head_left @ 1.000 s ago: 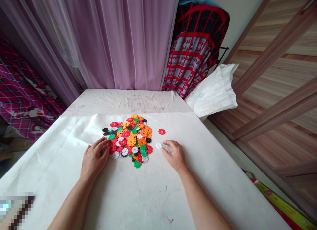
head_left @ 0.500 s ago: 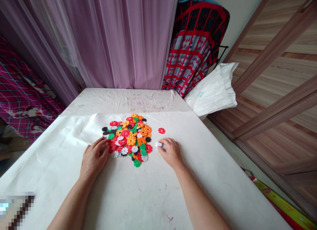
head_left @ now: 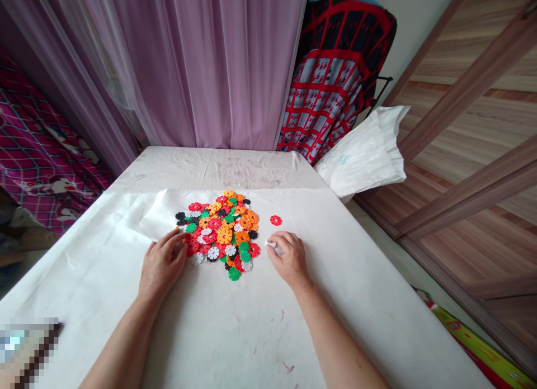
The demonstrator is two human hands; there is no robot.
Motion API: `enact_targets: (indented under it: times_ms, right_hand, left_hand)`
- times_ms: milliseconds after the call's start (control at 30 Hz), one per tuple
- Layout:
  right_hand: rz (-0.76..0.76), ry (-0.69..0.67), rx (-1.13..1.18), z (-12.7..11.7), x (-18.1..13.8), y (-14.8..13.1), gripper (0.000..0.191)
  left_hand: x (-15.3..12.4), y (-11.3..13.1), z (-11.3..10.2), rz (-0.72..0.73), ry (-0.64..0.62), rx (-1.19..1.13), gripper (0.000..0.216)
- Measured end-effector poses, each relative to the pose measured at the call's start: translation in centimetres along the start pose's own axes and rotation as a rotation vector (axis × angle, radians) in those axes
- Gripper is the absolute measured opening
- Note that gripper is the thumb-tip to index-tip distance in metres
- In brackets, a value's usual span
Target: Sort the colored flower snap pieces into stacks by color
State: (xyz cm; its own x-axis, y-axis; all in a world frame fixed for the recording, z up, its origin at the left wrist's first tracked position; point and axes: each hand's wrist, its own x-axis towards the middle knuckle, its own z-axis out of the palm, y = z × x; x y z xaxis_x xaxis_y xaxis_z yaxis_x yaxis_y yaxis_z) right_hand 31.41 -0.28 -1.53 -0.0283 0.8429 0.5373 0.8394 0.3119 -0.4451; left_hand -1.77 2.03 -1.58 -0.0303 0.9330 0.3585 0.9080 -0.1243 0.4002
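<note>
A heap of flower-shaped plastic discs (head_left: 224, 235) in red, orange, green, black and white lies on the white-covered table. At the heap's left edge rests my left hand (head_left: 163, 266), its fingers loosely bent and apart, fingertips against the outer discs. I see nothing held in it, though its fingertips are partly hidden. To the right of the heap, my right hand (head_left: 290, 260) pinches a white disc (head_left: 271, 243) between thumb and fingers, low over the cloth. Just beyond that hand, a single red disc (head_left: 276, 220) lies flat, apart from the heap.
The table (head_left: 235, 344) is covered in creased white cloth. A blurred-out object (head_left: 25, 350) sits at the near left corner. Purple curtains (head_left: 218, 70) hang behind. A white bag (head_left: 364, 154) stands by the far right edge, near wooden wardrobe doors (head_left: 470, 210).
The view has shifted slightly. The white disc in my right hand shows less of its face now. My left hand and the heap stay as they were.
</note>
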Motion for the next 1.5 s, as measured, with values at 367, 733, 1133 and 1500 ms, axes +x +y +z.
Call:
enact_targets:
  times_ms: [367, 733, 1133, 1500]
  right_hand:
    - [-0.085, -0.225, 0.035, 1.5, -0.2, -4.4, 0.01]
    - [0.105, 0.076, 0.066, 0.6, 0.8, 0.9, 0.012]
    - [0.231, 0.06, 0.081, 2.7, 3.5, 3.0, 0.012]
    - [0.169, -0.039, -0.039, 2.7, 3.8, 3.1, 0.021]
  left_hand:
    - [0.0, 0.0, 0.1, -0.008, 0.003, -0.02, 0.043]
    - [-0.2, 0.9, -0.4, -0.08, 0.019, -0.023, 0.043]
    - [-0.2, 1.1, -0.7, -0.17, 0.056, -0.057, 0.045]
    - [-0.1, 0.9, -0.6, -0.135, 0.041, -0.042, 0.045]
